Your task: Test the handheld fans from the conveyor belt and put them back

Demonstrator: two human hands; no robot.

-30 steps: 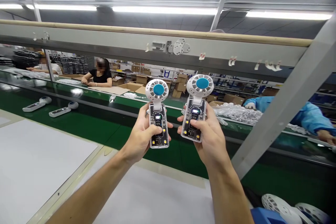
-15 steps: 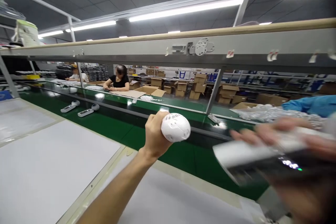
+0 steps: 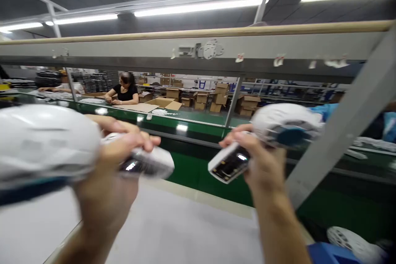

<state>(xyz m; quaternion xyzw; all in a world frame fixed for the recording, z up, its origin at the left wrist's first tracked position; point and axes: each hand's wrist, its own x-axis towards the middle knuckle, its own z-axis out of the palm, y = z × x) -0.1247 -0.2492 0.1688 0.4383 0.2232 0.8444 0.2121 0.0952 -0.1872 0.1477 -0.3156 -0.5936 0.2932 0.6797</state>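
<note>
Fans (image 3: 46, 144) (image 3: 278, 117) tipped from upright, handles (image 3: 159, 164) (image 3: 228, 165) slanting inward.

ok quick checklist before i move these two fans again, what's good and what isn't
1. Left grip around the left fan: ok, fingers wrap its handle.
2. Right grip around the right fan: ok, handle held, its end sticking out beyond the fingers.
3. Both displays lit: ok, white light shows on each handle.
4. Display digits readable: not ok, too blurred or small.
5. Fans apart from each other: ok, a gap shows between the handle ends.
6. Right fan clear of the slanted post: cannot tell, they overlap in this one view.
</note>
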